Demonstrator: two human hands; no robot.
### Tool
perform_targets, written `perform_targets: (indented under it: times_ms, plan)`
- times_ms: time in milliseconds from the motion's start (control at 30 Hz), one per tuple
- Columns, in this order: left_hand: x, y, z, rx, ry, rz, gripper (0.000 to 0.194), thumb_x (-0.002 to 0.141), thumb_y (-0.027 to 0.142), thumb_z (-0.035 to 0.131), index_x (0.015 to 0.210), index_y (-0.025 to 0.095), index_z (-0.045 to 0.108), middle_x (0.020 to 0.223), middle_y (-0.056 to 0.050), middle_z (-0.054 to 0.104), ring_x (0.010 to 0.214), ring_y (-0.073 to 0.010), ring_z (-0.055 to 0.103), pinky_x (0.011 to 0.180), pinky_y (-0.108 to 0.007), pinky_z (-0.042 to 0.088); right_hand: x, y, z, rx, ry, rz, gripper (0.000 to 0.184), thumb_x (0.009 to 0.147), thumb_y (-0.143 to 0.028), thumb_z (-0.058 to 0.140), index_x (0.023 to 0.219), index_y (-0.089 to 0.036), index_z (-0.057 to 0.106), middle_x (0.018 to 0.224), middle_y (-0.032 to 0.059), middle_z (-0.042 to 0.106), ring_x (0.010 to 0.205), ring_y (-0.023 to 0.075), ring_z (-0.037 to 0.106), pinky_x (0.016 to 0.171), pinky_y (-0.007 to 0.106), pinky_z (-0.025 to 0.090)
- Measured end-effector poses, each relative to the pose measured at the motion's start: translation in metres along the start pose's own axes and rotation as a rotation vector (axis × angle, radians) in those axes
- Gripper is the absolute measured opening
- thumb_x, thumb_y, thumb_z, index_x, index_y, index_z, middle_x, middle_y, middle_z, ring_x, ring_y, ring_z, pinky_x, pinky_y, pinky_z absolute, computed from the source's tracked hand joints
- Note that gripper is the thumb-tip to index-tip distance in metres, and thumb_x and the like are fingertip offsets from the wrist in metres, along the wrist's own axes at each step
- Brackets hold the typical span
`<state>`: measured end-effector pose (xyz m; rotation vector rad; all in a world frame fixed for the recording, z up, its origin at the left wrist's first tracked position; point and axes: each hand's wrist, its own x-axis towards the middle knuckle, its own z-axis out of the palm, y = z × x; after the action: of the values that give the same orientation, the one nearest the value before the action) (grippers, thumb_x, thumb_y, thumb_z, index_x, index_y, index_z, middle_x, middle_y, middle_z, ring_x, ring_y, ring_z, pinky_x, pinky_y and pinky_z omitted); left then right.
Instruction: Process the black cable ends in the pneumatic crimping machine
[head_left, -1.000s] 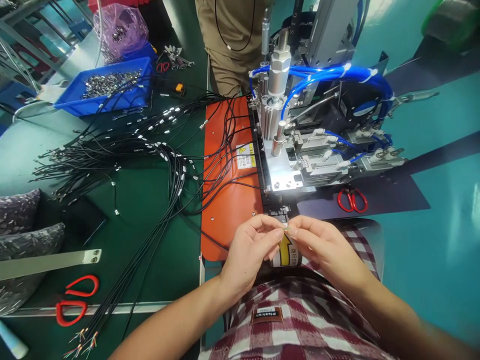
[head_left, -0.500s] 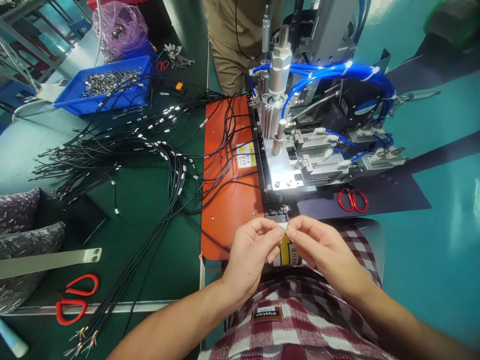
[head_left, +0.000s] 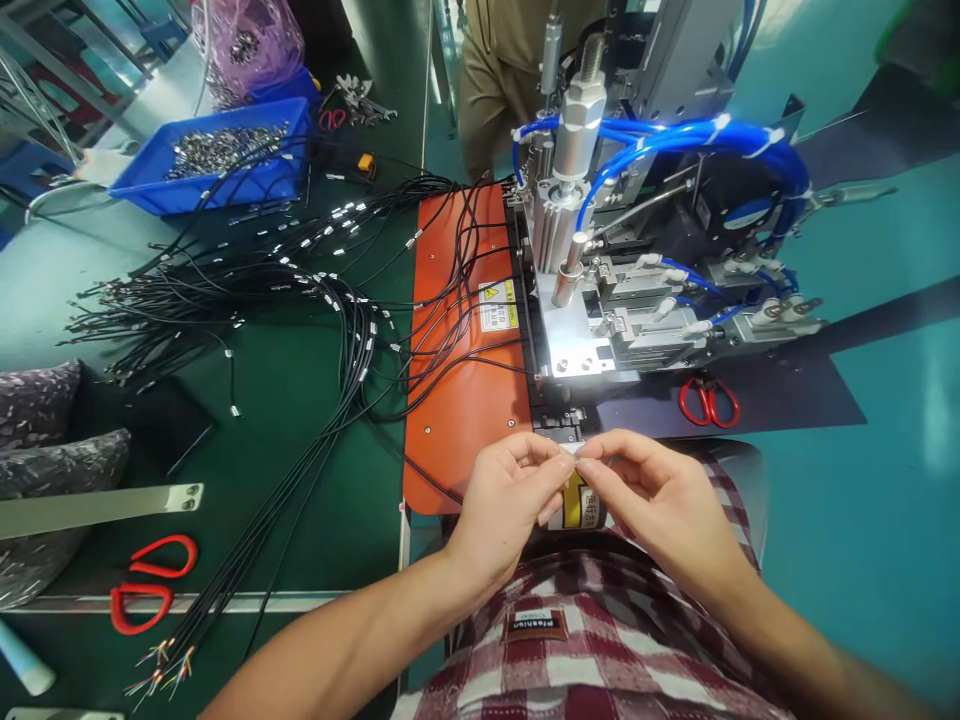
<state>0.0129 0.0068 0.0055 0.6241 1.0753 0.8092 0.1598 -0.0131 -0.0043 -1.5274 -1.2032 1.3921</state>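
Observation:
My left hand and my right hand meet fingertip to fingertip in front of my body, both closed in a pinch. A black cable runs across the orange plate and disappears behind my left hand, which seems to grip it. Whatever tiny piece sits between the fingertips is too small to make out. Just below them shows a yellow-and-white label. Beyond my fingers stands a pneumatic press machine, with several black cables leading into its left side.
On the green table lies a large bundle of black cables with metal ends. A blue bin holds small metal parts. Red-handled scissors lie at left, and another red-handled pair beside the machine. A person stands behind it.
The view has shifted slightly, so the machine and plate appear a little farther right. Both hands keep the same fingertip pinch, with hardly any motion.

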Motion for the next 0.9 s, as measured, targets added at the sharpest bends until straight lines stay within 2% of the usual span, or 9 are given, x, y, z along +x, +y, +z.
perform_targets:
  times_ms: [133, 200, 267, 333, 433, 533, 667, 800, 900]
  plan:
    - [0.0, 0.001, -0.002, 0.077, -0.036, -0.003, 0.018, 0.078, 0.026, 0.067, 0.071, 0.013, 0.056, 0.05, 0.007, 0.043, 0.042, -0.0028, 0.036, 0.042, -0.016, 0.024, 0.001, -0.006, -0.003, -0.158, 0.011, -0.169, 0.016, 0.088, -0.03, 0.059, 0.077, -0.019, 0.062, 0.074, 0.0011, 0.06, 0.062, 0.0132, 0.05, 0.058, 0.026, 0.039]
    - [0.0, 0.0, -0.003, 0.133, -0.059, -0.003, 0.018, 0.079, 0.027, 0.067, 0.073, 0.013, 0.056, 0.049, 0.007, 0.043, 0.041, -0.0033, 0.037, 0.041, -0.016, 0.026, 0.002, -0.009, -0.006, -0.206, -0.005, -0.203, 0.017, 0.087, -0.028, 0.059, 0.073, -0.019, 0.06, 0.072, 0.0006, 0.057, 0.062, 0.013, 0.049, 0.058, 0.026, 0.038]
    - [-0.001, 0.0, -0.004, 0.196, -0.069, 0.03, 0.018, 0.08, 0.029, 0.067, 0.076, 0.014, 0.057, 0.051, 0.007, 0.045, 0.042, -0.0038, 0.038, 0.041, -0.016, 0.027, 0.003, -0.01, -0.008, -0.089, -0.07, -0.09, 0.019, 0.087, -0.031, 0.058, 0.073, -0.018, 0.058, 0.065, -0.0016, 0.051, 0.056, 0.0113, 0.044, 0.052, 0.025, 0.034]
    - [-0.002, -0.002, -0.004, 0.216, -0.087, 0.073, 0.019, 0.079, 0.03, 0.068, 0.079, 0.014, 0.058, 0.053, 0.007, 0.046, 0.041, -0.0037, 0.038, 0.039, -0.017, 0.026, 0.006, -0.008, -0.01, 0.158, -0.188, 0.12, 0.022, 0.085, -0.036, 0.059, 0.072, -0.018, 0.056, 0.056, -0.0058, 0.041, 0.046, 0.0082, 0.032, 0.044, 0.023, 0.024]
    - [0.001, -0.003, -0.006, 0.125, -0.154, 0.084, 0.02, 0.079, 0.031, 0.07, 0.082, 0.014, 0.059, 0.055, 0.007, 0.045, 0.041, -0.0034, 0.037, 0.04, -0.017, 0.026, 0.009, -0.004, -0.012, 0.432, -0.326, 0.32, 0.026, 0.08, -0.037, 0.064, 0.067, -0.016, 0.056, 0.05, -0.0089, 0.032, 0.042, 0.0051, 0.018, 0.043, 0.024, 0.012]
    - [0.005, -0.001, -0.009, 0.004, -0.239, 0.022, 0.018, 0.081, 0.029, 0.069, 0.085, 0.014, 0.059, 0.059, 0.006, 0.045, 0.044, -0.0024, 0.036, 0.044, -0.017, 0.027, 0.011, -0.005, -0.011, 0.525, -0.368, 0.353, 0.026, 0.081, -0.033, 0.064, 0.066, -0.014, 0.058, 0.051, -0.0081, 0.036, 0.043, 0.0039, 0.017, 0.046, 0.026, 0.012]
    - [0.007, 0.006, -0.011, -0.052, -0.337, -0.066, 0.018, 0.081, 0.028, 0.069, 0.087, 0.014, 0.059, 0.062, 0.005, 0.044, 0.048, -0.0026, 0.036, 0.048, -0.017, 0.028, 0.011, -0.008, -0.009, 0.577, -0.35, 0.351, 0.026, 0.082, -0.032, 0.064, 0.066, -0.013, 0.058, 0.057, -0.0054, 0.043, 0.044, 0.003, 0.018, 0.048, 0.027, 0.012]
    - [0.006, 0.006, -0.011, -0.032, -0.292, -0.052, 0.019, 0.08, 0.028, 0.07, 0.083, 0.015, 0.057, 0.057, 0.006, 0.044, 0.045, -0.0031, 0.036, 0.047, -0.017, 0.026, 0.01, -0.01, -0.006, 0.586, -0.341, 0.346, 0.027, 0.081, -0.033, 0.066, 0.066, -0.012, 0.059, 0.059, -0.0043, 0.046, 0.044, 0.0027, 0.018, 0.048, 0.027, 0.01]
    - [0.007, 0.006, -0.012, -0.089, -0.271, -0.09, 0.019, 0.082, 0.029, 0.068, 0.078, 0.015, 0.055, 0.048, 0.008, 0.039, 0.04, -0.0026, 0.031, 0.045, -0.017, 0.025, 0.009, -0.011, -0.003, 0.596, -0.321, 0.37, 0.027, 0.078, -0.034, 0.07, 0.067, -0.012, 0.061, 0.055, -0.0065, 0.041, 0.044, 0.003, 0.017, 0.047, 0.027, 0.01]
